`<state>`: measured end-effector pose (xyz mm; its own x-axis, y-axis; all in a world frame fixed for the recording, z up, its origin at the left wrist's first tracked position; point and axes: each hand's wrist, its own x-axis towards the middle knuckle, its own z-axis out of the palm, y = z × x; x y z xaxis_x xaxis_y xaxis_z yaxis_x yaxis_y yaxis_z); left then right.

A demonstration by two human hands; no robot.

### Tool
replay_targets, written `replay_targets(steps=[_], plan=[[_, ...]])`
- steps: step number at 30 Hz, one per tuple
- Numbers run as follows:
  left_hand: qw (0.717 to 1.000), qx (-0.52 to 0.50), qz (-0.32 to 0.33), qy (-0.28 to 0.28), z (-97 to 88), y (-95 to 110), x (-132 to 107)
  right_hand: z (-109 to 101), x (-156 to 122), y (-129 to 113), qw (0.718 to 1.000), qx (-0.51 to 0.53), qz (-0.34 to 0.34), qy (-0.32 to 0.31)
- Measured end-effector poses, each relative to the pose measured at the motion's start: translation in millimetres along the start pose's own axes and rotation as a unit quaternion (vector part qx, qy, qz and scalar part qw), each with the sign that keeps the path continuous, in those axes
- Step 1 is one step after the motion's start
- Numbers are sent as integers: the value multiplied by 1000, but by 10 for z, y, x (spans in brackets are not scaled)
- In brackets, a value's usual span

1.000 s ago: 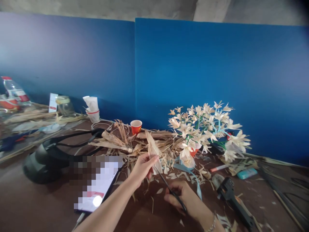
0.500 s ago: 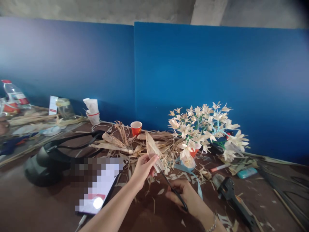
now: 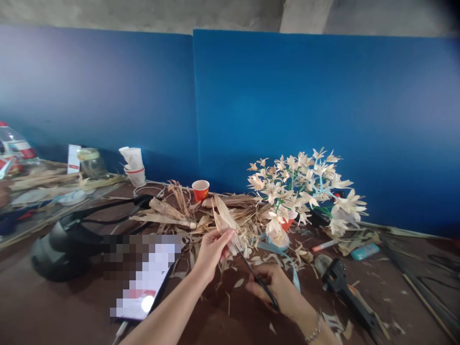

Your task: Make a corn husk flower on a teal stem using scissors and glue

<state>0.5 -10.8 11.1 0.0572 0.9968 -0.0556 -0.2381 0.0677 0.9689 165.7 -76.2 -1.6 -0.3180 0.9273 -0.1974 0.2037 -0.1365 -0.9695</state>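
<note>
So the left hand [image 3: 212, 249] had a pale dried husk [image 3: 224, 215] pinched between thumb and fingers, up over the middle of the brown bench [image 3: 215, 321], well in from its back edge. The right hand [image 3: 282, 287] was curled around the black scissors [image 3: 265, 289], blades aimed up at the husk's lower end; couldn't tell if they were actually biting into it. Pretty messy spot: a heap of dried leaves [image 3: 172, 213] spread toward the back edge, with a red paper cup [image 3: 200, 193] standing near it. A bunch of pale flowers [image 3: 306, 199] stood back right, a lit phone [image 3: 151, 278] lay off to the left, and a black tool [image 3: 347, 294] sat over on the right.
</note>
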Motion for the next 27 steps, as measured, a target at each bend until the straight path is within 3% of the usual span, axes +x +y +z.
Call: replay_targets(steps=[14, 27], plan=[[1000, -16, 0, -15, -4, -28, 8, 11, 7, 22, 1000, -12, -6, 12], [997, -74, -3, 25, 73, -66, -52, 31, 17, -18, 999, -29, -15, 37]])
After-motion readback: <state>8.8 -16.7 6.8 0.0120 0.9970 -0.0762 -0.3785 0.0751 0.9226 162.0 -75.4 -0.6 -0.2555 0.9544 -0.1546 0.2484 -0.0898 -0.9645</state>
